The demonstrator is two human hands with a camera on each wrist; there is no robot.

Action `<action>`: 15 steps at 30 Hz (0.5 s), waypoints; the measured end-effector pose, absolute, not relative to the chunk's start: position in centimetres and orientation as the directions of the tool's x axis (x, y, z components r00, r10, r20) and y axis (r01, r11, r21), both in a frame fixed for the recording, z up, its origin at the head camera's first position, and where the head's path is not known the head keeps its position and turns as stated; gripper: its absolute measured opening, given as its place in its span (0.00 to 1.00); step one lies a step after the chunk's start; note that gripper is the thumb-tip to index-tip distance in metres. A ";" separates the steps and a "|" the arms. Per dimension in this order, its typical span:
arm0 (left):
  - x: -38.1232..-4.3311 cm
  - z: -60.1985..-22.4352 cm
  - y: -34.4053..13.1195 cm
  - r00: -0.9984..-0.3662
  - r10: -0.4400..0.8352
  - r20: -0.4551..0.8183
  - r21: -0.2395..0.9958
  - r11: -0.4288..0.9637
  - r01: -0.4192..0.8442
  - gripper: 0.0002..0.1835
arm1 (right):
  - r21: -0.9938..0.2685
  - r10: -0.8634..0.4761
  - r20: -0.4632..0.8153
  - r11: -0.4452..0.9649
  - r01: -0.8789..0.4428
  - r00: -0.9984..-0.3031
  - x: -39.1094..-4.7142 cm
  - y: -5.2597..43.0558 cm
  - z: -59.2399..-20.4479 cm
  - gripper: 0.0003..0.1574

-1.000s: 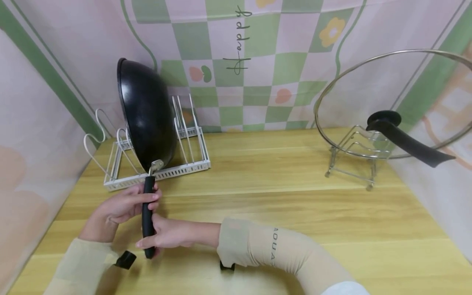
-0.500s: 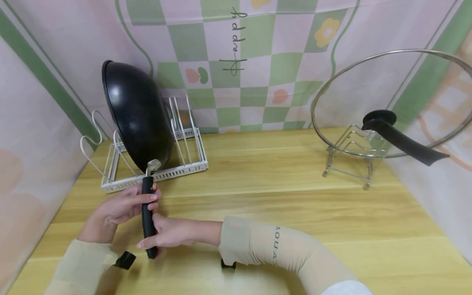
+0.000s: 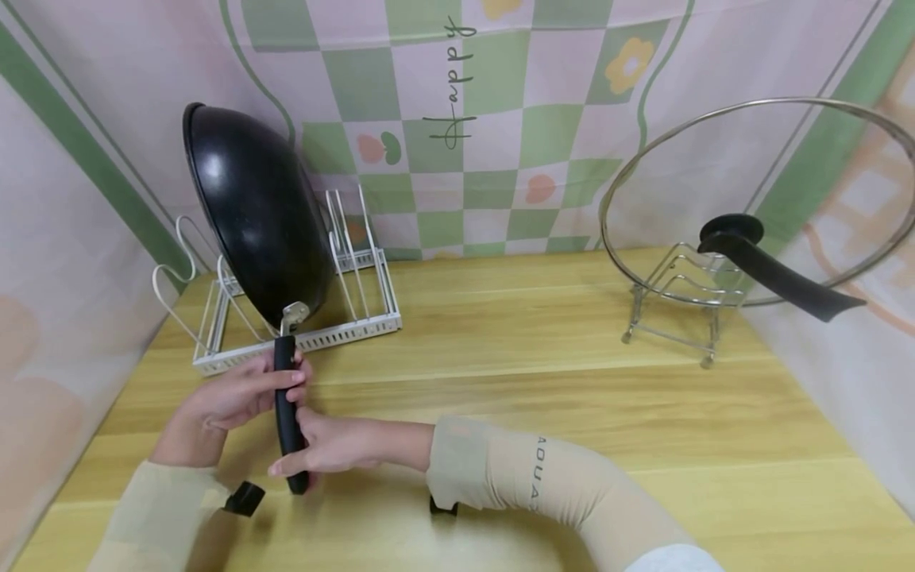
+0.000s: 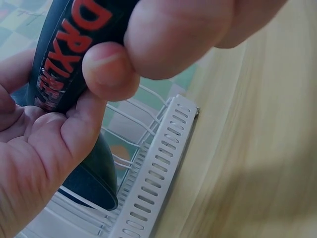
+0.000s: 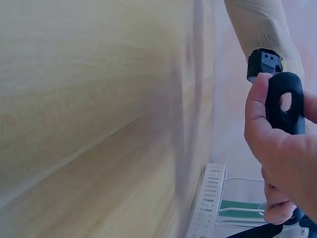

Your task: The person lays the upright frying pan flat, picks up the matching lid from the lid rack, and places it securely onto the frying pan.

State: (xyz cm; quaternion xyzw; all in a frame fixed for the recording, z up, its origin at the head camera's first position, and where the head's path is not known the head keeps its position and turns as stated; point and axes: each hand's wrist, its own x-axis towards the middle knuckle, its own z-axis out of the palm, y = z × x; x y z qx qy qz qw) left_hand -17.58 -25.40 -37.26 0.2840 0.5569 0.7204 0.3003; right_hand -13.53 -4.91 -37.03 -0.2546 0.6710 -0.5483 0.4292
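Observation:
A black wok [image 3: 250, 206] stands tilted on its edge in a white wire rack [image 3: 357, 327], leaning left, its rounded underside toward the right. Its black handle [image 3: 287, 421] points down toward me. My left hand [image 3: 239, 395] grips the handle near the wok, thumb across the top. Lower down, my right hand [image 3: 332, 445] holds the handle's end between thumb and fingers. Red lettering shows on the handle [image 4: 62, 59] in the left wrist view, and the right wrist view shows the hanging hole in the handle's end [image 5: 285, 116].
To the right, a large glass lid [image 3: 759, 102] with a metal rim and black knob handle [image 3: 779, 274] leans in a small chrome stand [image 3: 679, 338]. Behind the wooden table [image 3: 515, 326] hangs a checkered cloth [image 3: 493, 135].
The wok has tipped further to the left in the rack, its upper rim shifting left. Both hands keep their hold on the handle, whose lower end has swung slightly right.

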 end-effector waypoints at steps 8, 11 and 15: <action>-17.8 -36.8 -25.4 -0.661 0.747 0.068 0.974 -0.192 -0.117 0.08 | -0.959 -0.825 -0.282 0.260 0.112 -0.490 -14.0 -4.7 -36.7 0.45; -17.9 -36.7 -25.3 -0.666 0.742 0.070 0.974 -0.194 -0.114 0.08 | -0.960 -0.827 -0.276 0.263 0.097 -0.490 -14.1 -4.6 -36.6 0.44; -17.9 -36.6 -25.1 -0.669 0.740 0.075 0.973 -0.202 -0.115 0.09 | -0.961 -0.829 -0.272 0.260 0.094 -0.489 -14.2 -4.5 -36.5 0.44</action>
